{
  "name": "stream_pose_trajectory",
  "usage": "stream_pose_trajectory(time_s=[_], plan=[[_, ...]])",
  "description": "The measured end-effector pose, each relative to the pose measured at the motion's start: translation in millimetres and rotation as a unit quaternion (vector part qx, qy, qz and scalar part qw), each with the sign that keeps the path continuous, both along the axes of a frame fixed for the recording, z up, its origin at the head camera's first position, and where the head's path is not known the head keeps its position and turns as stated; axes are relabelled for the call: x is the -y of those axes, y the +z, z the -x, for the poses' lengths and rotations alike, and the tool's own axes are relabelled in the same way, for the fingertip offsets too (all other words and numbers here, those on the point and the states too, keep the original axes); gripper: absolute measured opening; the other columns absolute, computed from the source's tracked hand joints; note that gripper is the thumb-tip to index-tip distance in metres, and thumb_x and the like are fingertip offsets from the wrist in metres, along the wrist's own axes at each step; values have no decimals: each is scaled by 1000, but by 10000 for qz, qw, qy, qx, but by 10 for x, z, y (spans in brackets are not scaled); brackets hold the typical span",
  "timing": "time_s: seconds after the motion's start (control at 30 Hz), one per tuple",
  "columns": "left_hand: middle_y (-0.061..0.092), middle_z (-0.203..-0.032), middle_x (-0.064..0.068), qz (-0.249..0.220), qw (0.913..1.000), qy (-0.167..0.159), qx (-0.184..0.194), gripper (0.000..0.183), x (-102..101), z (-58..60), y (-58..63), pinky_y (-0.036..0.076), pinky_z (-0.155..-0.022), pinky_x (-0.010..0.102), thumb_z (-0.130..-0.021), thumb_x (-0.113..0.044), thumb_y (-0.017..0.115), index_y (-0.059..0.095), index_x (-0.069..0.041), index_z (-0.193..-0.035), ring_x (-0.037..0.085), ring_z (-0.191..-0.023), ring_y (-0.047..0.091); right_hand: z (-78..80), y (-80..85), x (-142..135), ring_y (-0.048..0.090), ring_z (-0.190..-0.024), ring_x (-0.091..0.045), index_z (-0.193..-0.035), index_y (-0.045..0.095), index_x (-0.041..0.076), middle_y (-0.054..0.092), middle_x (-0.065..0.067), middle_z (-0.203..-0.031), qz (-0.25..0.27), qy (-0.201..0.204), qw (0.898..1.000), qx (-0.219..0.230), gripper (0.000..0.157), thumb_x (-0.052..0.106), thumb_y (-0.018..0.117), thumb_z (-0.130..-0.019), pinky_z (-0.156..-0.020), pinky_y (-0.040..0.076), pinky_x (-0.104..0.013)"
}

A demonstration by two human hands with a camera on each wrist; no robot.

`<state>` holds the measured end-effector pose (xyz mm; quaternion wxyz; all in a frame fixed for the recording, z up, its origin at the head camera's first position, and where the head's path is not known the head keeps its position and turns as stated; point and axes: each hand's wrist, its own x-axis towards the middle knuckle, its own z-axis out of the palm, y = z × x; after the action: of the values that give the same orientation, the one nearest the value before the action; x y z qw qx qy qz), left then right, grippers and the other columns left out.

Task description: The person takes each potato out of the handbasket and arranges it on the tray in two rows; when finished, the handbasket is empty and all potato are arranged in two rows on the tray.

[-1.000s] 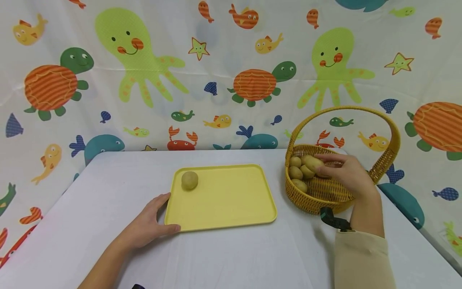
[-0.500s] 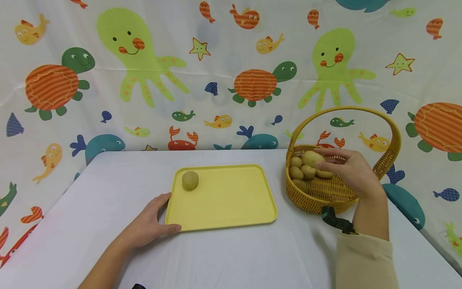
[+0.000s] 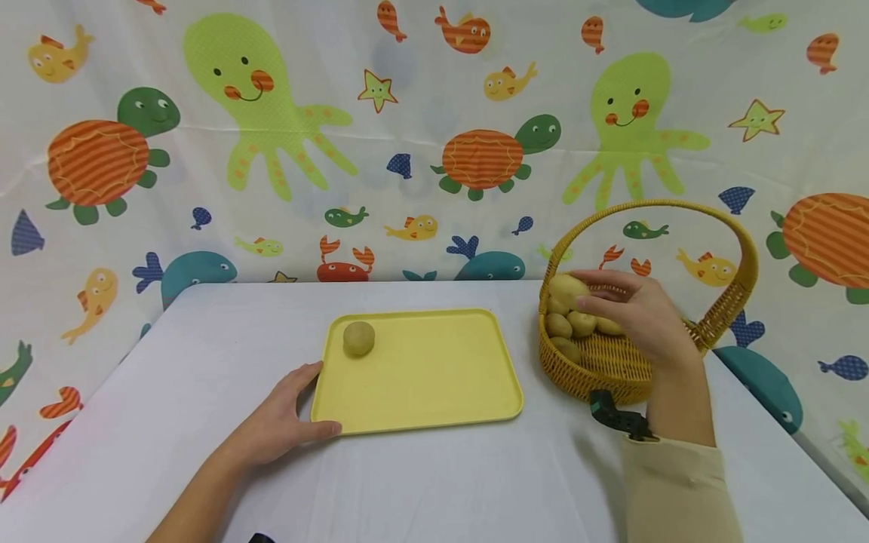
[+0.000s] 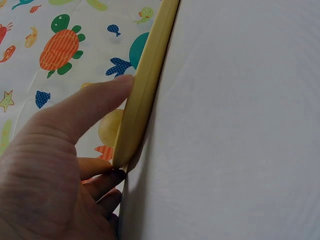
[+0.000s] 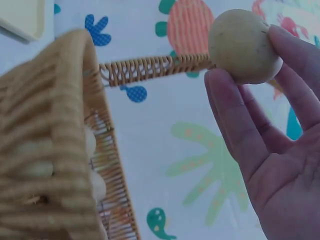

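Observation:
Between the thumb and fingers of my right hand (image 3: 638, 317) is a potato (image 3: 568, 290), lifted at the left rim of the wicker basket (image 3: 600, 381). The right wrist view shows the pinched potato (image 5: 244, 46) clear of the basket's woven side (image 5: 55, 145). Several more potatoes (image 3: 560, 326) lie in the basket's left and back parts. My left hand (image 3: 274, 418) rests against the near left corner of the yellow tray (image 3: 421, 377), thumb on the front edge, fingers along the left side. A single round potato (image 3: 358, 338) sits at the tray's far left.
The basket's tall arched handle (image 3: 652, 204) rises behind and over my right hand. A white cloth (image 3: 434, 483) covers the table, and a printed sea-animal curtain (image 3: 407, 75) hangs behind it. A black strap device (image 3: 618, 416) is on my right wrist.
My right hand has raised a potato from the pile and carried it left to the basket's left rim. My left hand and the tray have stayed in place.

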<state>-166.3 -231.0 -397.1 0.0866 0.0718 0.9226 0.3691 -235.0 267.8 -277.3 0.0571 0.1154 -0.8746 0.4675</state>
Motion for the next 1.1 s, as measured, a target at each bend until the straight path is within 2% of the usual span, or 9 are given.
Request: stream_pose_trajectory(time_s=[0.43,0.57,0.7,0.87,1.1], plan=[[25,-165,30,24,10000,37,8,110,12,-18,12,24,-119,73,-80,-48,85,26,-1,-161,52,-152,21,83,11,355,72,-104,-5,-137,67,8,74,12,-117,821,502,9954,49,46,24,77,-95,-88,55,-18],[25,-166,29,14,10000,14,31,110,3,-5,30,24,-119,72,-80,-49,85,26,-2,-161,51,-153,21,95,5,489,72,-100,-8,-136,68,11,76,7,-113,798,448,9957,165,45,27,78,-95,-85,57,-22],[24,-166,29,49,10000,2,77,111,2,5,20,24,-119,73,-80,-50,84,25,-1,-162,52,-153,20,153,-53,630,72,-100,-8,-135,68,11,75,4,-115,692,574,9958,148,44,26,77,-95,-85,57,-22],[23,-166,29,24,10000,29,85,112,3,12,27,23,-120,73,-80,-51,84,26,-2,-162,51,-153,19,215,-122,799,73,-100,-10,-136,68,10,75,4,-111,997,720,9921,258,44,21,77,-95,-92,53,-24],[23,-167,28,-35,10000,11,88,110,-2,-2,9,22,-121,72,-81,-49,84,26,-2,-162,51,-154,18,299,-199,993,73,-99,-12,-135,68,8,68,-3,-126,1264,872,9875,369,43,18,77,-94,-98,53,-28]])
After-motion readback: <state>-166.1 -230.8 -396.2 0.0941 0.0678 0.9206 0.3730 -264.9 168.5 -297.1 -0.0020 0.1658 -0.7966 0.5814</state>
